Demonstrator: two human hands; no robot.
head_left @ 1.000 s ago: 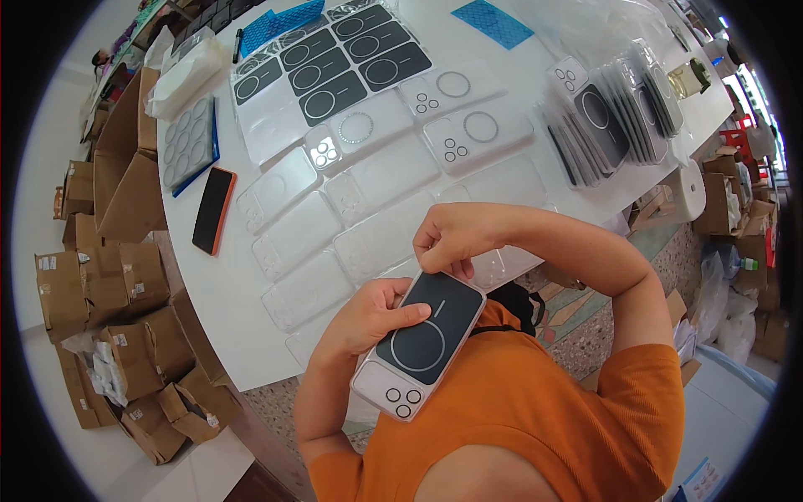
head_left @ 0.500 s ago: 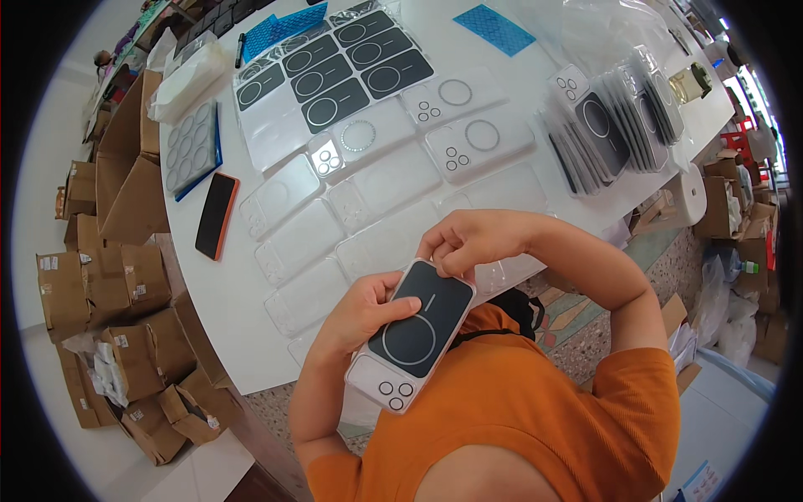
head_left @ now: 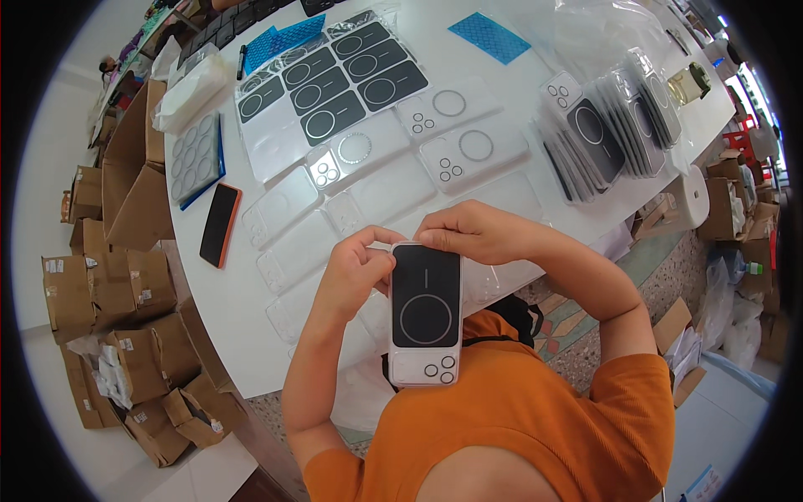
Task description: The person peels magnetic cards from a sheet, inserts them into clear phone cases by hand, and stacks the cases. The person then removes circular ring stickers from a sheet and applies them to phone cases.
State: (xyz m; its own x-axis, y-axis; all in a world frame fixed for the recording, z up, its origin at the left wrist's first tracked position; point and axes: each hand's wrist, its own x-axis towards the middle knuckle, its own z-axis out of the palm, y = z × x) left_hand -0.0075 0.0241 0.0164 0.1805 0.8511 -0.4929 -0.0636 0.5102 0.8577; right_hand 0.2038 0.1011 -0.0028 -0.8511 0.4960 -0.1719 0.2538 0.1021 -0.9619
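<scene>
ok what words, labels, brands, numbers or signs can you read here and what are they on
Nothing is readable enough to quote.
Labels on boxes: too small.
Sheet, lower right: too blurred.
Held case, black panel: ring and line, no readable words.

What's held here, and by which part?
A black-panelled clear phone case, by the end opposite its camera rings: left hand at the left corner, right hand at the right.
</scene>
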